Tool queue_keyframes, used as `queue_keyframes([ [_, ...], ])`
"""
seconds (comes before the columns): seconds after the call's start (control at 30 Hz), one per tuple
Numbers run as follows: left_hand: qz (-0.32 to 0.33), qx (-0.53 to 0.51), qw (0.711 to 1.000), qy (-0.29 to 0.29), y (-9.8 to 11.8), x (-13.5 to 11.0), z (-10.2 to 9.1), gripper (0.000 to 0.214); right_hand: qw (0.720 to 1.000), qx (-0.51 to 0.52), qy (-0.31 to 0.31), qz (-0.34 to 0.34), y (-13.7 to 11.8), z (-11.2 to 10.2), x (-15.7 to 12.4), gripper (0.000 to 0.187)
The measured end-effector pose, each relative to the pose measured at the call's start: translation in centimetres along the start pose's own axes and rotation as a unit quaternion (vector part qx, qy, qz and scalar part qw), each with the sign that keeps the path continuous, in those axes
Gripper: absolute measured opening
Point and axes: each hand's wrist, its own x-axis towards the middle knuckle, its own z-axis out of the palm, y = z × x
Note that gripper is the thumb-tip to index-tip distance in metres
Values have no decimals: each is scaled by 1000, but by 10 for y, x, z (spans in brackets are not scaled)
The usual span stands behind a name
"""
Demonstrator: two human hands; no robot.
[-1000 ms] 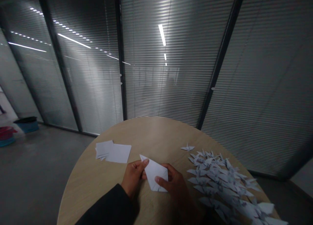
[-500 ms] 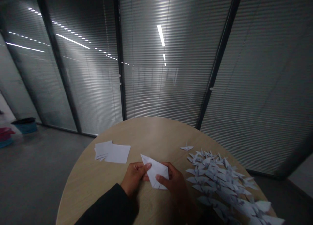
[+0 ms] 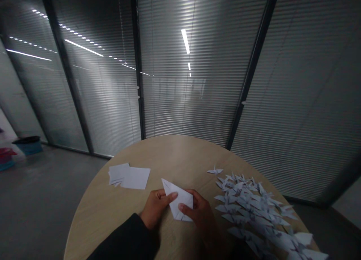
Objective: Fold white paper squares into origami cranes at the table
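Note:
Both my hands grip a white sheet of folded paper point(image 3: 182, 196), held just above the table near its front middle. It has a pointed upper left corner and visible crease lines. My left hand point(image 3: 156, 207) pinches its left edge, thumb on top and fingers underneath. My right hand point(image 3: 199, 211) grips the right side, its thumb pressing on the face and its fingers behind the paper. To the right lie many folded paper cranes point(image 3: 254, 207) in a crowded group, with one paper crane point(image 3: 215, 171) a little apart at its far left.
A round wooden table point(image 3: 180, 151) carries everything. Loose square paper sheets point(image 3: 135, 178) lie overlapping at its left. Behind it stands a glass partition with blinds point(image 3: 186, 109). A dark-lined blue bin point(image 3: 28, 145) and a red-lined bin point(image 3: 6, 158) stand on the floor at far left.
My left thumb has slid slightly to the right across the paper. The folded paper has shifted a little toward me and the left. The cranes and loose sheets stay put.

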Motion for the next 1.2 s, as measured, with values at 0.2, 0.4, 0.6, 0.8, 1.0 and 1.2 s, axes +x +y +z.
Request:
queue_keyframes([
  [0.2,-10,32,999,-6,-3,2,-5,51,1000,-20,-17,-1,6,2,1,34],
  [0.4,-54,186,968,-161,-8,-2,-4,46,998,-51,-29,-8,-9,0,2,25],
  [0.6,-76,297,931,-196,-16,-2,-8,46,995,-68,-65,30,-12,0,0,14],
  [0.8,-90,267,932,-227,-12,-2,-9,44,995,-73,-57,26,-2,-3,6,23],
  [1.0,-106,261,929,-239,-11,-4,-8,41,994,-97,-41,17,-6,-2,3,28],
  [1.2,-118,231,936,-238,-4,-7,-4,46,987,-160,24,0,-8,1,-7,27],
])
